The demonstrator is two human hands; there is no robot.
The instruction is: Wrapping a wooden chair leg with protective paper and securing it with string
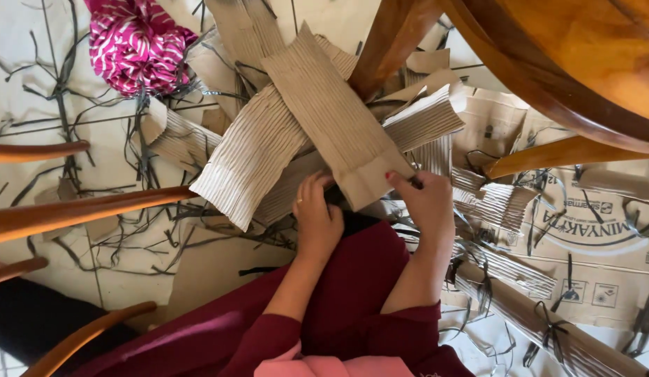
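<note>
Both hands work the near end of a corrugated cardboard strip (338,119) lying atop the cardboard pile (248,150): left hand (316,216) curled closed at its edge, right hand (426,202) pinching its corner. The strip could tear, or nearby loose strips (436,115) slide off.

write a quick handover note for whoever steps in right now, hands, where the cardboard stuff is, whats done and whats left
Left hand: fingers curled on the near edge of the crossed corrugated cardboard strips, by a dark strip between the hands.
Right hand: pinching the lower corner of the top strip.
Things: the crossed strips lie on the floor by the wooden table leg; rolled corrugated bundles tied with black straps lie at right on flattened boxes; loose black straps are scattered at left.
Done: several rolls are tied.
Left: the crossed strips are loose, with no strap around them.
</note>
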